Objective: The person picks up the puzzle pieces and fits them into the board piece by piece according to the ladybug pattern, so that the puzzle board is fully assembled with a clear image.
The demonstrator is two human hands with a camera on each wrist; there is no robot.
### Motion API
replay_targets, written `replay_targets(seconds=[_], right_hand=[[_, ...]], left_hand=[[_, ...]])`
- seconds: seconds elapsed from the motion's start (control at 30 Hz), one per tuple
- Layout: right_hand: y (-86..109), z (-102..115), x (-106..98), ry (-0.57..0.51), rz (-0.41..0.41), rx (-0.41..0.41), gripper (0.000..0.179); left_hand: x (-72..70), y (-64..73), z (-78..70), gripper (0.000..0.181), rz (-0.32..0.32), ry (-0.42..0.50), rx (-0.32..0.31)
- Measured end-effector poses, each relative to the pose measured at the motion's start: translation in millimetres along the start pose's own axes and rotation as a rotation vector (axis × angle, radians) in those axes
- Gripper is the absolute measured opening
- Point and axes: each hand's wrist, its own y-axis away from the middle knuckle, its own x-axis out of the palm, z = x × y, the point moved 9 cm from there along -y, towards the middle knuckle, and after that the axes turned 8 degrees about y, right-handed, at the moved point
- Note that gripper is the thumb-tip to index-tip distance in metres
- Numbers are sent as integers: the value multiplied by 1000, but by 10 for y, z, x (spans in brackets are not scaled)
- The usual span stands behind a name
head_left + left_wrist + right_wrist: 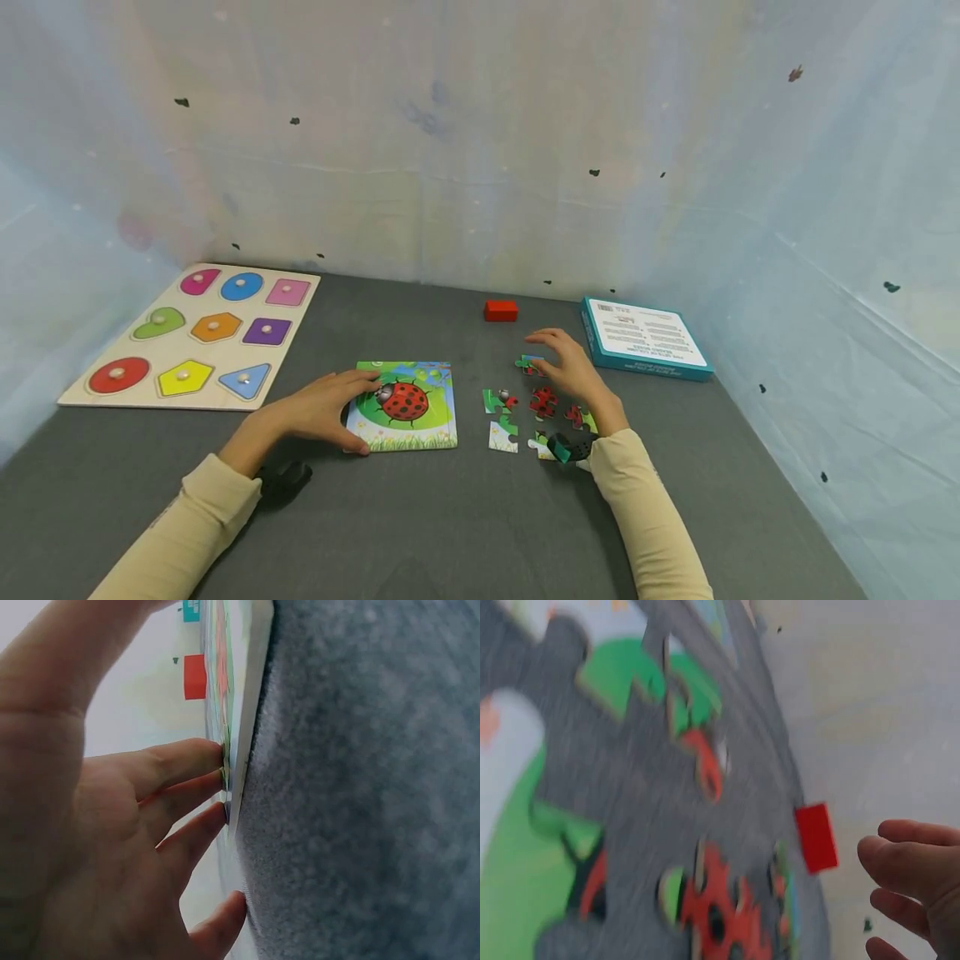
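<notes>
A square ladybug puzzle board (431,421) lies flat on the grey table. My left hand (318,408) rests at its left side, the fingertips (214,755) touching the board's upper face and the thumb by the lower left corner. To the right lie several loose jigsaw pieces, among them a red spotted piece (543,402), a green and white piece (503,435) and a piece with the ladybug's head (498,401). Above them hovers my right hand (572,372), fingers loosely bent and holding nothing, near a green-blue piece (528,364).
A wooden peg board (168,379) with coloured shapes lies at the left. At the back is a red block (501,311). A teal and white box (648,337) lies at the back right. Sheeting (465,167) hangs behind and around the table.
</notes>
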Motion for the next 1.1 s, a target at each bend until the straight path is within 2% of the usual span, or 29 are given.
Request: replay_targets(seconds=[0.13,0.33,0.5,0.67,0.8,0.93,1.1], right_hand=[[72,-136,87,24,63,29,37],[185,-264,222,33,122,19,38],[198,-306,264,28,112,4,35],[183,-321,274,24,73,-16,31],[186,-327,269,24,54,1,28],[186,-323,268,21,63,26,27],[158,-287,275,28,71,17,28]], left_hand=[[5,-1,-29,95,4,-10,5],[31,4,-55,95,19,-13,-4],[4,15,-52,95,11,-7,-15],[-36,12,-66,94,-3,-14,0],[-40,0,-70,94,-2,-24,10],[-43,-13,-78,93,-2,-27,3],[-40,-8,-91,92,-11,-30,6]])
